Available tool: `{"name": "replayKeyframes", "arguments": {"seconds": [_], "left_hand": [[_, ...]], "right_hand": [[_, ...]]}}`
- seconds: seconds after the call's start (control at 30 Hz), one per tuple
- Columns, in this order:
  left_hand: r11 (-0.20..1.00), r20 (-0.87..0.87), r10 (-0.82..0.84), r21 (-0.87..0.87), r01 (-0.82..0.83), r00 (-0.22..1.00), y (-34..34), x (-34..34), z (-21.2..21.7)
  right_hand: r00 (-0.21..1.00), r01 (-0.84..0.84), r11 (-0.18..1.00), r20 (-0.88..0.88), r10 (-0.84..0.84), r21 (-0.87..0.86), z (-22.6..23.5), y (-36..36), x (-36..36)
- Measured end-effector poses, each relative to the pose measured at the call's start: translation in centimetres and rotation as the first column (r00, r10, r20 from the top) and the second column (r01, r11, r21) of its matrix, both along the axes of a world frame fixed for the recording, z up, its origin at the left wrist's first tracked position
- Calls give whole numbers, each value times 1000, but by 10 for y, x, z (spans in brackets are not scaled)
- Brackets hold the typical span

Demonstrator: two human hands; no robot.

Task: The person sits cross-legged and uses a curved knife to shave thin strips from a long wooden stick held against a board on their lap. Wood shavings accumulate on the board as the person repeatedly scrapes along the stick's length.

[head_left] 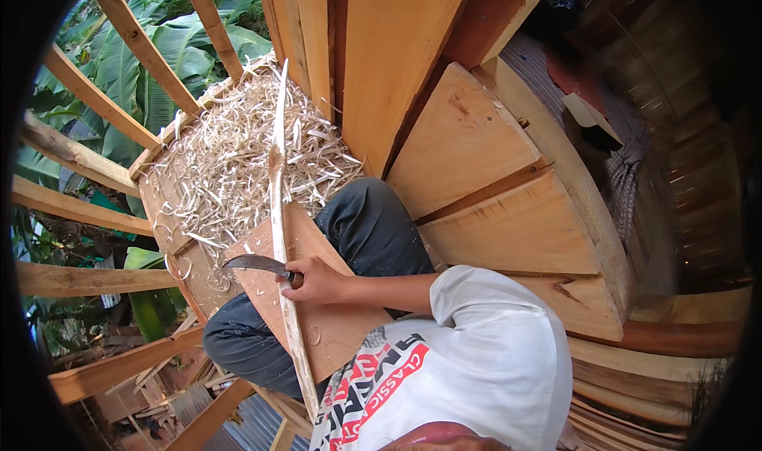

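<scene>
My right hand (316,281) is closed round the dark handle of a curved knife (255,264), its blade pointing left across a long pale stick (278,189). The stick looks peeled, with a knot partway along it, and runs from the shavings down to my shirt. Under the hand and stick lies a flat brown wooden board (343,332), across my legs in dark trousers. A few small shavings rest on the board. Whether the blade touches the stick I cannot tell. My left hand is out of sight.
Curled wood shavings (230,157) are heaped on the wooden floor beyond my knees. A slatted railing (131,42) edges the left side, with broad green leaves behind. Plank walls (405,62) and wooden panels (508,221) stand close on the right.
</scene>
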State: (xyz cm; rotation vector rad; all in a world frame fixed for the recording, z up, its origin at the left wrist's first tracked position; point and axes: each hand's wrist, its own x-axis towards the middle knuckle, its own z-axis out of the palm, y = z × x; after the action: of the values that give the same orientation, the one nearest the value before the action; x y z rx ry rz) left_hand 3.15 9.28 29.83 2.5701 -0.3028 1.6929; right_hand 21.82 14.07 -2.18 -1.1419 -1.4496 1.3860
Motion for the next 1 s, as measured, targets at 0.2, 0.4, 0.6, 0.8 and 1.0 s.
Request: {"name": "replayKeyframes", "arguments": {"seconds": [0.2,0.4,0.6,0.8,1.0], "left_hand": [[1000,-17,-15,-27,14,1000,1,-1,0],[993,5,25,-115,-24,1000,-3,-15,-12],[895,28,181,-419,-153,983,-46,-44,-36],[-384,-860,164,-507,-772,484,-85,-14,-179],[-642,-843,81,-453,-619,532,-121,-5,-223]], "right_hand": [[997,50,995,-65,-45,83,1,1,-1],[999,32,999,-11,-31,43,5,5,6],[993,2,1000,-118,-5,-23,6,8,-6],[998,-28,968,-56,14,-250,26,18,-7],[998,-46,980,-48,38,-193,45,26,-15]]}}
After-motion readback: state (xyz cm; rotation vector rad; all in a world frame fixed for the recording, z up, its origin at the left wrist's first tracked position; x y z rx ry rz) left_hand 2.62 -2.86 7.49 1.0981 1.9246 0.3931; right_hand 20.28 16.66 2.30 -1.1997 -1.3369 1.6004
